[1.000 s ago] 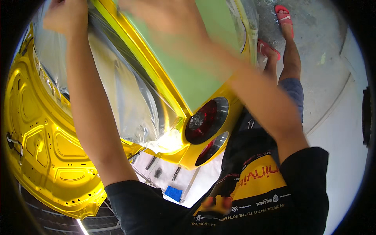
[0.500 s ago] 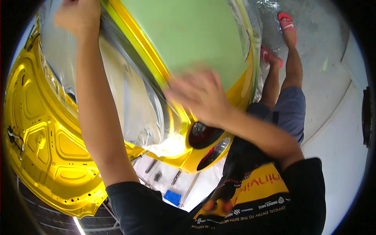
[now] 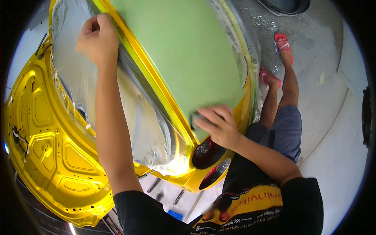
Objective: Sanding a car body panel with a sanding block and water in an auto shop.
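A smooth green-coated car panel (image 3: 180, 58) with yellow borders stretches away in front of me. Under my right hand (image 3: 221, 127), near the panel's closest corner, is a small dark block (image 3: 194, 120); its left end shows past my fingers, somewhat blurred, and it appears to lie against the green surface. My left hand (image 3: 98, 39) is curled closed at the yellow-green tape strip (image 3: 129, 46), above clear plastic sheeting (image 3: 74, 58). Its fingertips are hidden, so anything inside them does not show. Two dark-red tail lamps (image 3: 207, 152) sit below the panel's corner.
A raised yellow trunk lid (image 3: 51, 137) curves along the left. Struts, a blue object (image 3: 175, 214) and dark tools lie lower down. My feet, in red slides (image 3: 284, 46), stand on grey floor at right. A black round tub (image 3: 285, 6) is at the top.
My right hand has moved down and right, from the panel's yellow edge onto the green surface, and the dark block now shows. My left hand sits lower and further right in view; the view has shifted too.
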Available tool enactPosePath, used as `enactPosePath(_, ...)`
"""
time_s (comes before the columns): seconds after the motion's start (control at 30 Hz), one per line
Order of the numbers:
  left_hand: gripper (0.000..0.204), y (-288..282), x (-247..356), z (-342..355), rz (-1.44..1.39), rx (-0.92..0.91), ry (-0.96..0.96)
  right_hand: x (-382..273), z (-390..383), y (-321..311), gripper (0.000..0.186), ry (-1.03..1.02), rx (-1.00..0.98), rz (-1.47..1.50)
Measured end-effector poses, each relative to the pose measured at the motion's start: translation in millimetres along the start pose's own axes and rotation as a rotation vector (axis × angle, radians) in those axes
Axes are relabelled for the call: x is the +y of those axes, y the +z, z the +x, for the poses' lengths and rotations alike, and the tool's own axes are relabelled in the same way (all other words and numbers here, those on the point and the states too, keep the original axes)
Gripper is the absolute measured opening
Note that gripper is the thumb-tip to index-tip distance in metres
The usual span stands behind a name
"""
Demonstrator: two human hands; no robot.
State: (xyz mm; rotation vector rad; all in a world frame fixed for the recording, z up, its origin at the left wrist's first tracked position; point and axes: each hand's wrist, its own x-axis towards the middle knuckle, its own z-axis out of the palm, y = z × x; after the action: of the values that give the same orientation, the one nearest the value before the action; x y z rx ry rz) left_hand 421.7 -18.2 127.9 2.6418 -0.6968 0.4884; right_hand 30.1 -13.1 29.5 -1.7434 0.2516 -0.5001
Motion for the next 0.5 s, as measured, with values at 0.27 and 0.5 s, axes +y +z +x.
enactPosePath(0.27, 0.031, 8.3, 12.8, 4.5, 0.11, 0.036, 0.032, 81.3, 287.2, -13.5, 0.037, -0.006, 0.142, 0.084)
enactPosePath(0.5, 0.029, -0.2, 18.5, -7.3, 0.045, 0.018, 0.02, 29.2, -5.6, -16.3, 0.037, 0.041, 0.007, 0.058)
